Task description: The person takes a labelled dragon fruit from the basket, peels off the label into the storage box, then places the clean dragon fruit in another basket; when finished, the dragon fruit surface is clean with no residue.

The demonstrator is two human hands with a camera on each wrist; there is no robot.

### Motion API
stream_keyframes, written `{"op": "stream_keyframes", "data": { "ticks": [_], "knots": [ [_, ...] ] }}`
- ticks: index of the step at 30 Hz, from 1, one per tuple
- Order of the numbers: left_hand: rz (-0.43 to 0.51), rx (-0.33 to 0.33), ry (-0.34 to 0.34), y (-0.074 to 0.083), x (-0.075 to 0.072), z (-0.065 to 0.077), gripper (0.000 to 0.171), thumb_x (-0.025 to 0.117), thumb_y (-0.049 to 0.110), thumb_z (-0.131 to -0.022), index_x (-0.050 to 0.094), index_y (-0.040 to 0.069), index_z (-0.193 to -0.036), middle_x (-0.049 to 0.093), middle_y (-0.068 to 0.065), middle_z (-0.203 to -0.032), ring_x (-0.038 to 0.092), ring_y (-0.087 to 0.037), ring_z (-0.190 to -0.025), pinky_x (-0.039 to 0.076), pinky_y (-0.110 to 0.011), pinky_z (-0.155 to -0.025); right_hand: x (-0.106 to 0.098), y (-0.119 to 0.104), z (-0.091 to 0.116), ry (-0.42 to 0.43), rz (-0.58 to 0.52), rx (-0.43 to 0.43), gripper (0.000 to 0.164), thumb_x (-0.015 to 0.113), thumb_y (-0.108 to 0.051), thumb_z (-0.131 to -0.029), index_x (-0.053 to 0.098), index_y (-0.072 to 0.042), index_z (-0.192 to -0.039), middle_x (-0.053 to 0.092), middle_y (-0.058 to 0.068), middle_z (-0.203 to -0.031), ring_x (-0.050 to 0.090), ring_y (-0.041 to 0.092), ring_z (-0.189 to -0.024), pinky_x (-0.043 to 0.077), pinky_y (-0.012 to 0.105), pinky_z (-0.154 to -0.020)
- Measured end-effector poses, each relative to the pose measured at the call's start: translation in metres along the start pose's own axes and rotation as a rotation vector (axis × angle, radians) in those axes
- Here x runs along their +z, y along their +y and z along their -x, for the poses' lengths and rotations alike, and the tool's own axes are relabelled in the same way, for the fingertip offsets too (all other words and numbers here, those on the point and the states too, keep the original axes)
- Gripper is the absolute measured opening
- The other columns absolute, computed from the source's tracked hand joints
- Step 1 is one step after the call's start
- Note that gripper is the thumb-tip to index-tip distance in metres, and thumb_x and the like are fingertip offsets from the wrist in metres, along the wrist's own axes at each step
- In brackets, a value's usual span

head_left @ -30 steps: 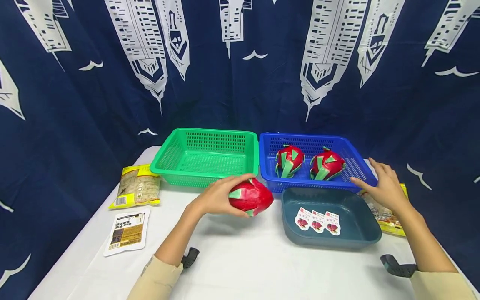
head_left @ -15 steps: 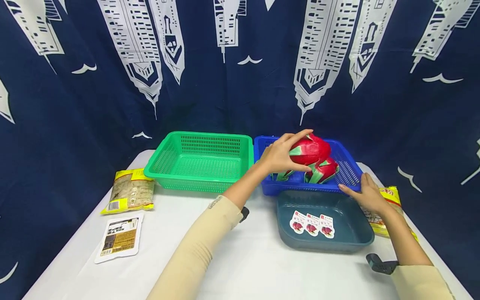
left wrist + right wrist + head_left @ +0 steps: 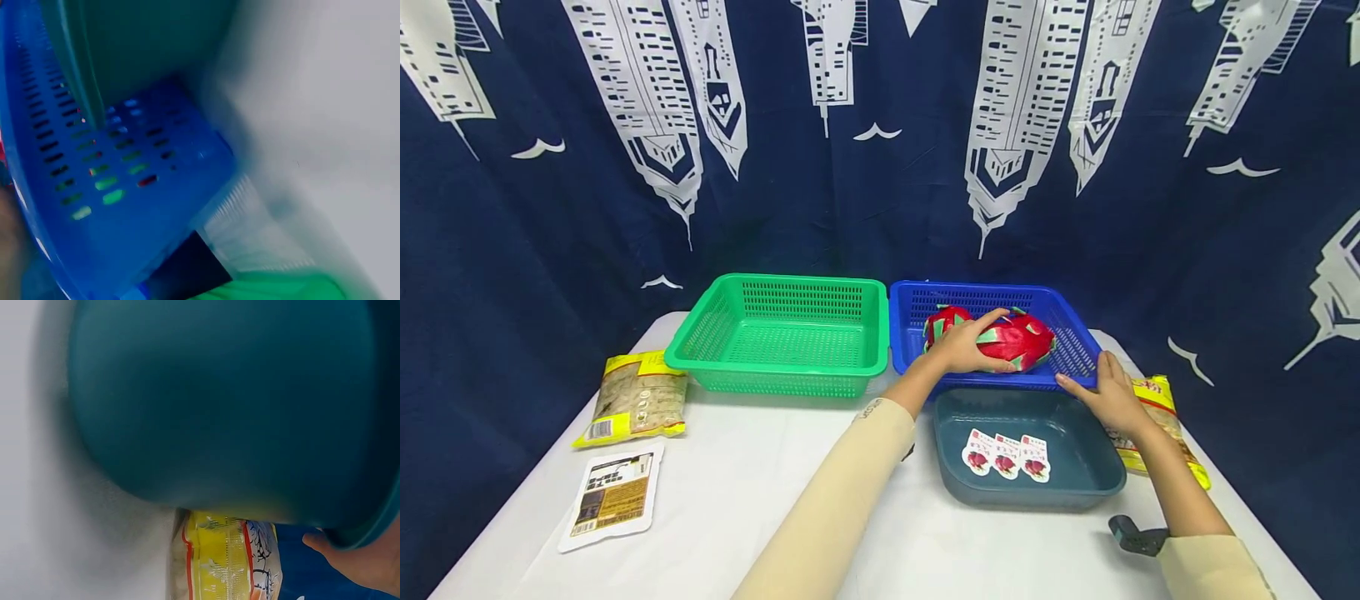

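In the head view my left hand (image 3: 966, 346) grips a red dragon fruit (image 3: 1018, 342) with green scales, low inside the blue basket (image 3: 917, 379). A second dragon fruit (image 3: 946, 318) lies left of it, partly covered by that hand. Another fruit there is mostly hidden; a green tip shows behind the held one. My right hand (image 3: 1116, 396) is at the basket's front right corner, thumb along the front rim and fingers at the side. Only a blurred part of the left hand (image 3: 7, 244) shows in the left wrist view. The right wrist view shows the right hand's thumb (image 3: 317, 542).
A green basket (image 3: 775, 379) stands left of the blue one. In front sits a dark teal tub (image 3: 1030, 498) holding several fruit-shaped stickers (image 3: 1006, 457). Yellow food bags (image 3: 640, 396) lie at both sides, and a white flat packet (image 3: 613, 500) at the front left.
My left hand has carried the dragon fruit rightward from above the table, over the blue basket's rim, then down into it. My right hand has come onto the basket's corner.
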State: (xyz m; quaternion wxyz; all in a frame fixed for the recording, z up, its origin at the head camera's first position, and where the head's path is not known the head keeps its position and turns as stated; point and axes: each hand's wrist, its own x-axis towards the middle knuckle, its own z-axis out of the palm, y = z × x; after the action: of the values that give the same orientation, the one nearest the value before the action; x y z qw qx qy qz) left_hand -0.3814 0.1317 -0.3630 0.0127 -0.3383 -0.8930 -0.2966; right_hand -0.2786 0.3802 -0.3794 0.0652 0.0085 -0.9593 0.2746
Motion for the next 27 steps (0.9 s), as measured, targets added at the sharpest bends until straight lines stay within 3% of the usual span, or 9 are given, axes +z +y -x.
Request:
{"op": "stream_keyframes", "data": {
  "ticks": [5,12,23,27],
  "knots": [
    [0.052,0.009,-0.050,-0.0080,0.0015,-0.0011,0.095,0.071,0.060,-0.067,0.022,0.037,-0.145,0.043,0.000,-0.136,0.042,-0.018,-0.121,0.042,-0.036,-0.093,0.0007,0.0000,0.0014,0.018,0.000,-0.013,0.102,0.050,-0.053,-0.088,-0.009,0.014,-0.139,-0.005,0.039,-0.141,0.003,0.058,-0.125,0.012,0.072,-0.092],
    [0.069,-0.005,-0.070,-0.0094,0.0029,-0.0018,0.094,0.070,0.059,-0.069,0.018,0.038,-0.145,0.041,-0.001,-0.138,0.041,-0.020,-0.123,0.041,-0.037,-0.094,0.0020,0.0009,0.0012,0.034,-0.007,-0.006,0.101,0.049,-0.053,-0.088,-0.008,0.013,-0.140,-0.004,0.039,-0.141,0.004,0.058,-0.125,0.013,0.072,-0.092],
    [0.008,-0.072,-0.101,-0.0051,0.0006,0.0048,0.099,0.065,0.064,-0.069,0.007,0.042,-0.146,0.030,0.001,-0.147,0.029,-0.020,-0.133,0.036,-0.046,-0.098,0.0061,0.0031,0.0010,0.051,-0.020,-0.003,0.101,0.050,-0.053,-0.088,-0.006,0.012,-0.140,-0.003,0.038,-0.141,0.006,0.058,-0.124,0.016,0.072,-0.090],
    [-0.024,-0.095,-0.104,-0.0032,-0.0001,0.0066,0.102,0.064,0.067,-0.068,0.008,0.038,-0.147,0.030,0.001,-0.147,0.027,-0.021,-0.134,0.032,-0.046,-0.102,0.0062,0.0029,0.0010,0.059,-0.019,-0.005,0.100,0.050,-0.053,-0.088,-0.005,0.012,-0.141,-0.003,0.038,-0.141,0.006,0.058,-0.124,0.016,0.072,-0.090]
  ]
}}
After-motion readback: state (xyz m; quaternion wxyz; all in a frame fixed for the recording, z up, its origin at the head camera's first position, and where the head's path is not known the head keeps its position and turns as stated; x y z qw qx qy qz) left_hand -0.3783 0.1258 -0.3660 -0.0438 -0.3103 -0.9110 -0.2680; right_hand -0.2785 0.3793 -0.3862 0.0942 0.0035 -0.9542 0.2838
